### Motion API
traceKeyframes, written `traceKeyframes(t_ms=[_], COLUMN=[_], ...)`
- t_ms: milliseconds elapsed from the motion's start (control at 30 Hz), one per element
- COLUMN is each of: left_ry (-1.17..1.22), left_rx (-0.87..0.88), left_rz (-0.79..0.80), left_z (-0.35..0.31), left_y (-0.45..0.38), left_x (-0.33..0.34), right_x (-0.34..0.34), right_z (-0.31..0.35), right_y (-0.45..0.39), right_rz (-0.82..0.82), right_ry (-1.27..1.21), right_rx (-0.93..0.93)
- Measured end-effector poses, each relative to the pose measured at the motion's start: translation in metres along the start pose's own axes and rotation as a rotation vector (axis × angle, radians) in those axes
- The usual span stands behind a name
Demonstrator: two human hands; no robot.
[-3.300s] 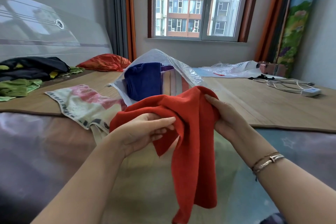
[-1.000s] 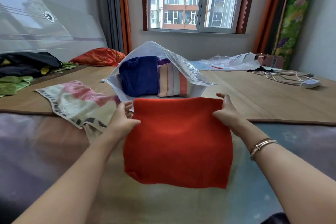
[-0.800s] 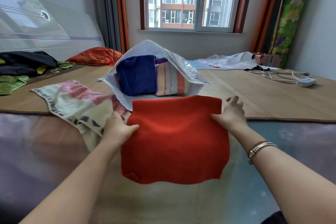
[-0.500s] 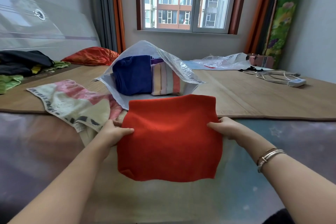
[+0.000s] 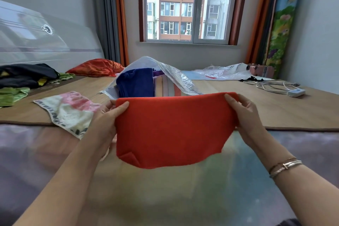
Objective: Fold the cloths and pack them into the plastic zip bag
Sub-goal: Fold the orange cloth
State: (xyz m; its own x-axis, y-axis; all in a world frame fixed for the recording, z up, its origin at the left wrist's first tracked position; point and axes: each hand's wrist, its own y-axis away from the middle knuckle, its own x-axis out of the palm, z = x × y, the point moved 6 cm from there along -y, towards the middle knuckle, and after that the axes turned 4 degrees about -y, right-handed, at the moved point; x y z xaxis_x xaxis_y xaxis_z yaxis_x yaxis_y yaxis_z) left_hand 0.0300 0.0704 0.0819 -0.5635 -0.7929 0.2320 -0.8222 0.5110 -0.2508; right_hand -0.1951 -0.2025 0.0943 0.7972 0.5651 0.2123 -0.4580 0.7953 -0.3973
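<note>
I hold a folded red cloth (image 5: 172, 130) up off the bed, spread between both hands. My left hand (image 5: 108, 121) pinches its upper left corner and my right hand (image 5: 244, 115) pinches its upper right corner. Behind it stands the clear plastic zip bag (image 5: 176, 75), mouth open toward me, with a folded blue cloth (image 5: 135, 82) and a striped cloth (image 5: 165, 87) inside. The red cloth hides the bag's lower lip. A white and pink towel (image 5: 67, 110) lies flat to the left.
Dark and green clothes (image 5: 22, 81) are piled at the far left near the headboard, with an orange pillow (image 5: 95, 68) behind. Another plastic bag (image 5: 223, 73) and a white cable with power strip (image 5: 286, 88) lie at the back right. A window faces me.
The red cloth went from bunched to folded and lay flat on the bed; now both hands have lifted it by its top corners, raised in front of the bag's mouth.
</note>
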Motion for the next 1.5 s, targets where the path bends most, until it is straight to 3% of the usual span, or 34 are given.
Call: traceKeyframes(t_ms=[200,367,533,633,700,833,900,1000,1133,1233,1333,1500], left_ry=[-0.092,-0.095,-0.033,-0.085,-0.16,-0.451,-0.461,-0.439,-0.611,-0.978,-1.143,-1.222], left_rx=[0.038,0.011,-0.036,-0.058,-0.04,0.07,0.145,0.014,-0.121,-0.057,0.021,0.076], left_rz=[-0.085,-0.135,-0.093,-0.087,-0.163,-0.302,-0.266,-0.115,0.118,0.079,-0.008,0.0], left_z=[-0.006,0.001,0.009,0.014,0.014,0.004,-0.004,-0.001,0.003,0.004,0.005,0.002], left_y=[0.01,0.003,-0.001,-0.005,-0.008,-0.005,0.0,0.004,0.008,0.002,0.0,0.002], left_x=[-0.002,-0.008,-0.007,-0.009,-0.016,-0.024,-0.017,-0.004,0.004,-0.001,-0.004,-0.005], right_x=[0.008,0.011,0.017,0.022,0.017,0.005,0.003,0.011,0.032,0.037,0.04,0.039], right_z=[-0.018,-0.024,-0.028,-0.036,-0.041,-0.03,-0.02,-0.011,-0.012,-0.015,-0.021,-0.025], right_y=[0.006,0.005,0.008,0.02,0.02,0.009,0.003,0.002,0.019,0.027,0.025,0.02], right_rz=[0.031,0.033,0.164,0.277,0.24,0.062,-0.016,-0.016,0.325,0.534,0.561,0.525], right_ry=[0.019,0.018,-0.118,-0.028,0.16,0.389,0.428,0.434,0.11,0.518,1.025,1.272], right_rx=[0.231,0.288,0.45,0.636,0.637,0.444,0.307,0.203,0.454,0.45,0.3,0.162])
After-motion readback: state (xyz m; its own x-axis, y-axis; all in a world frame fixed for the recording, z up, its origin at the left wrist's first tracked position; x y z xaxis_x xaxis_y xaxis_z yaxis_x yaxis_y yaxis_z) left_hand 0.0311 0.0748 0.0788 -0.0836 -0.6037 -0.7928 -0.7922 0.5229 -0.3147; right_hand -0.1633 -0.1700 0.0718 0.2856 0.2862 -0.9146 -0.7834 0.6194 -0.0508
